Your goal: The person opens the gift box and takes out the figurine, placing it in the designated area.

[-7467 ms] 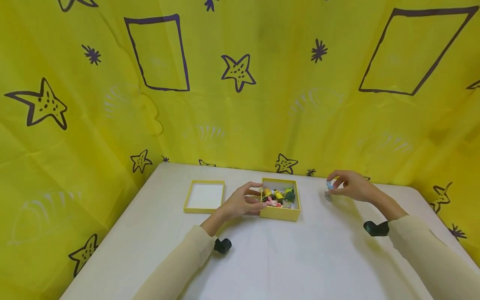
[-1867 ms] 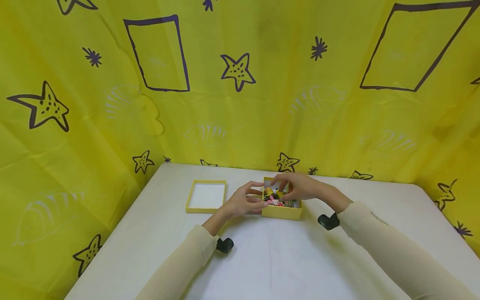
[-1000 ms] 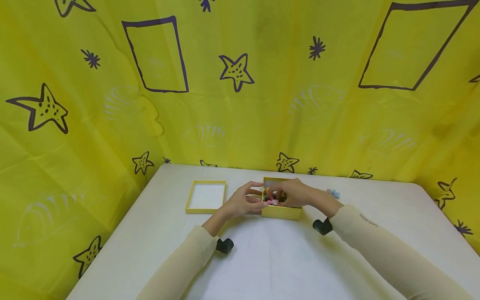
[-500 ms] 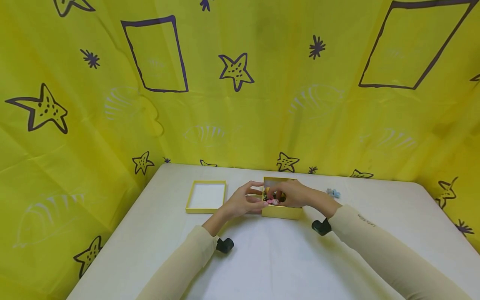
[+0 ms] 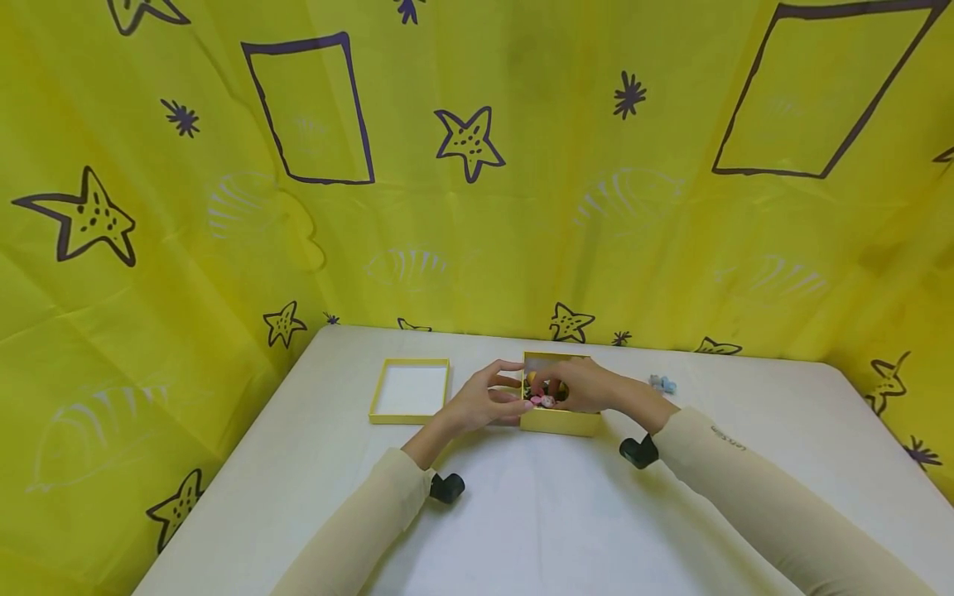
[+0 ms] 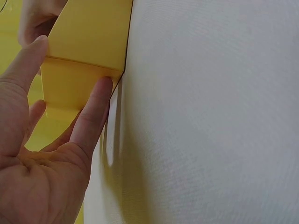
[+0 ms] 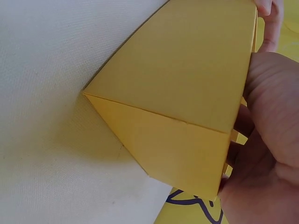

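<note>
An open yellow box (image 5: 559,423) with small toy figurines inside sits on the white table. My left hand (image 5: 480,400) rests its extended fingers against the box's left end; in the left wrist view those fingers (image 6: 94,112) touch its yellow wall. My right hand (image 5: 585,383) reaches down into the box with bent fingers. The wall hides its fingertips in the right wrist view, so whether they pinch a figurine is not visible. A pink figurine (image 5: 542,401) shows beside them. Behind the right forearm, a small pale blue figurine (image 5: 662,384) lies on the table.
A shallow yellow-rimmed lid (image 5: 409,420) with a white inside lies left of the box. The white table (image 5: 522,530) stretches toward me. A yellow curtain (image 5: 537,232) with drawn starfish hangs behind and at both sides.
My right hand has let go of the blue figurine at the right, moved left and lowered its fingers into the box. Over the last second both hands stay nearly still.
</note>
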